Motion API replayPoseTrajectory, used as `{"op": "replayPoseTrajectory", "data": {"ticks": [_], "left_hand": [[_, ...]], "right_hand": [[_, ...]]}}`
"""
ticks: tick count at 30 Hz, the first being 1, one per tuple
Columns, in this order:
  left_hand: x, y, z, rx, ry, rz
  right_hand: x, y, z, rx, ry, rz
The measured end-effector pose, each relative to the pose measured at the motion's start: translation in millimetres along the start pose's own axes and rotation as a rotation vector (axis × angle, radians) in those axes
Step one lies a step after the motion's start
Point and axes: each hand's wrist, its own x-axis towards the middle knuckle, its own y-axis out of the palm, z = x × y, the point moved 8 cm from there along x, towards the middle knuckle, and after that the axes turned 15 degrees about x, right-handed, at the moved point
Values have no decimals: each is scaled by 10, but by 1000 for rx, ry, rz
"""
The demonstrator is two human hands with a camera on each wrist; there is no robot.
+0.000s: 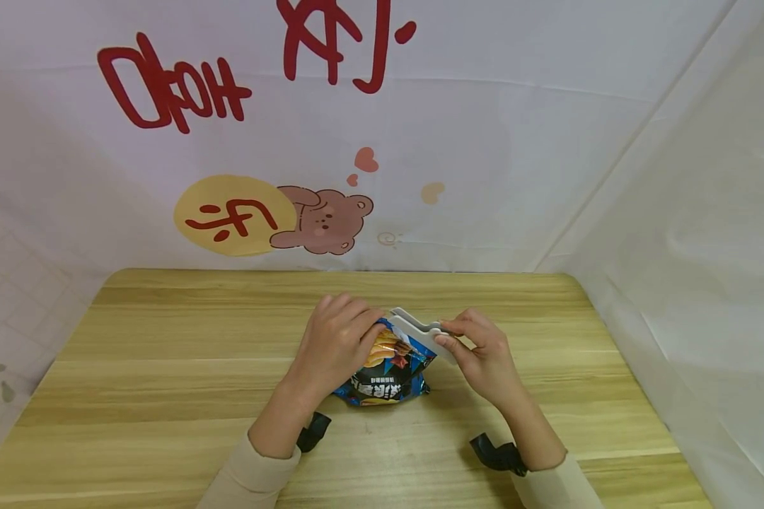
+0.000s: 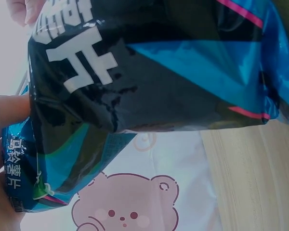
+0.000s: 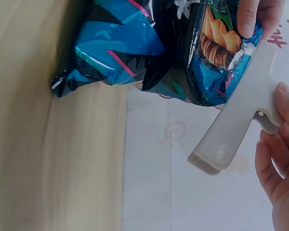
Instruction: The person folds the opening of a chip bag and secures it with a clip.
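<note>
A blue and black potato chip bag [image 1: 382, 385] stands on the table, its top edge folded over. My left hand [image 1: 337, 339] grips that top edge at its left part, thumb on the near side. With thumb and fingers, my right hand [image 1: 484, 353] pinches the handle end of a light grey bag clip [image 3: 236, 115]. The clip lies along the bag's top edge, and one end sticks out past the bag in the right wrist view. Whether its two bars press the bag together, I cannot tell. In the left wrist view the bag [image 2: 135, 86] hides most of the clip.
The wood-grain table [image 1: 184, 353] reaches back to a white cloth backdrop [image 1: 516, 127] printed with red characters and a bear [image 1: 331, 223]. Another white sheet [image 1: 707, 283] hangs along the right side. A black strap [image 1: 496, 452] shows at the right wrist.
</note>
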Motion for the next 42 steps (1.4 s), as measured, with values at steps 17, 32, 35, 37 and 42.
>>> {"op": "replayPoseTrajectory", "data": {"ticks": [17, 32, 35, 37, 42], "left_hand": [[-8, 3, 6, -15, -14, -27], [-8, 5, 16, -29, -16, -13], [-9, 9, 16, -28, -15, -6], [-11, 12, 16, -28, -15, 2], [-16, 20, 22, -30, -15, 25]], "right_hand": [[-9, 94, -12, 46, -39, 24], [1, 204, 15, 57, -44, 23], [3, 213, 23, 60, -49, 20], [3, 220, 26, 59, -49, 20], [-4, 236, 29, 55, -45, 26]]}}
